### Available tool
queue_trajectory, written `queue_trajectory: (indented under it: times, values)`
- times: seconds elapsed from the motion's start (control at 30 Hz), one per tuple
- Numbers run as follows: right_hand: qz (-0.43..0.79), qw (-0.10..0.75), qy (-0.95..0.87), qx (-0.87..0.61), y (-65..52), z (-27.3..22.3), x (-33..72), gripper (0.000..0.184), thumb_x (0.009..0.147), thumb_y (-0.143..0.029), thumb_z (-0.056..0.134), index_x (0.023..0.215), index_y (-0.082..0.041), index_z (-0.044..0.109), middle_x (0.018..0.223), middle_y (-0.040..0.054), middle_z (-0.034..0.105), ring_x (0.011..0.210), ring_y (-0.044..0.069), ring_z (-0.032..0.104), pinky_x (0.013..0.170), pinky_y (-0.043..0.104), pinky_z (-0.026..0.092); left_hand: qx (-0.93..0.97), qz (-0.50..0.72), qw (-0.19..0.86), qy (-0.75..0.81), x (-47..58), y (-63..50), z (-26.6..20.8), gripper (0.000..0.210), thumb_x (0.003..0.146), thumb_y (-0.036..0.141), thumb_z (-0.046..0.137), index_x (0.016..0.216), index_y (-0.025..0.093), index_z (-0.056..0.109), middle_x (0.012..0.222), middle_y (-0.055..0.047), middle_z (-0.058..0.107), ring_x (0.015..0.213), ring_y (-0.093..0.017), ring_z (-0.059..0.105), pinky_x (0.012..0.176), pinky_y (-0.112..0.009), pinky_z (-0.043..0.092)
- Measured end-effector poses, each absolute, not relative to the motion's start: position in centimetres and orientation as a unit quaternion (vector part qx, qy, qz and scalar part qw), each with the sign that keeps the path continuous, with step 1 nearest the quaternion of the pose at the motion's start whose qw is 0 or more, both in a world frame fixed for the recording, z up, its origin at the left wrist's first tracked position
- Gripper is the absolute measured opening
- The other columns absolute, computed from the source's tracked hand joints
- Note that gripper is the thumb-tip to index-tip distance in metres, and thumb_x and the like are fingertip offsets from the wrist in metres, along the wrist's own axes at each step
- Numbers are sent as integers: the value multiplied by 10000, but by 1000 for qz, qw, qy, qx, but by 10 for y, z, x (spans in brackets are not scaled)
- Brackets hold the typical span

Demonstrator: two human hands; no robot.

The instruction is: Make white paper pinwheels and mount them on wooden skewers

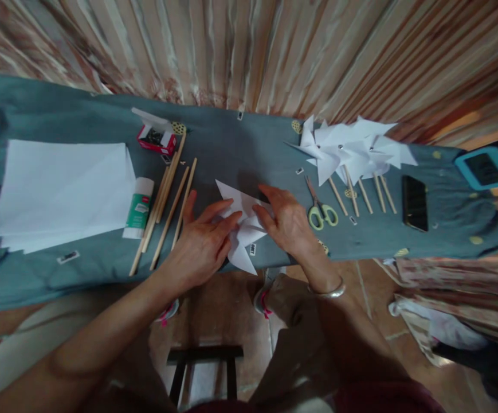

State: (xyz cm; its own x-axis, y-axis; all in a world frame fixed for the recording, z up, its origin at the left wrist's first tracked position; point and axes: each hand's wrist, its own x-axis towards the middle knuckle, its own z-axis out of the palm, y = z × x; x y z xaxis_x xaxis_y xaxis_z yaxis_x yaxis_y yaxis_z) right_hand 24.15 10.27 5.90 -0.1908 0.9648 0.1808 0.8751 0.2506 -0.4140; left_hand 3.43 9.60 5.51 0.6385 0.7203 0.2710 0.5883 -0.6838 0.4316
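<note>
A folded white paper pinwheel [247, 234] lies at the front of the cloth-covered table, between my two hands. My left hand [203, 244] holds it from the left, with two fingertips pressing near its centre and the thumb raised apart. From the right, my right hand [283, 221] grips a paper blade between thumb and forefinger. No stick shows on this pinwheel, and its underside is hidden. To the right of my right hand lie scissors [321, 211] with pale green handles. Several wooden sticks [173, 209] lie left of my left hand.
A stack of white paper [63, 189] lies at left, beside a glue stick [139, 207]. Behind the sticks stands an open red box [157, 137] of small dark items. Several finished pinwheels [356, 152] on sticks, a phone [415, 203] and a blue-framed device [486, 168] occupy the right.
</note>
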Motion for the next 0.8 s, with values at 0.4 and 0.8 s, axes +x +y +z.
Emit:
queue_trajectory:
  times: [0.4,0.8]
  values:
    - [265,284,-637,-666,104,56,253,306,795,-241,649,1089,-177,707,899,54,770,799,204,713,754,330,555,859,291,179,381,22,90,63,366,921,223,483,1284,225,531,1162,-63,705,1309,-270,492,1148,-592,224]
    - [96,301,-716,-622,46,71,279,330,869,-181,477,1135,-184,673,1243,118,673,1192,255,605,1049,485,458,883,270,153,352,23,64,61,435,915,249,535,1344,234,466,1244,-91,664,1303,-283,469,1096,-546,305]
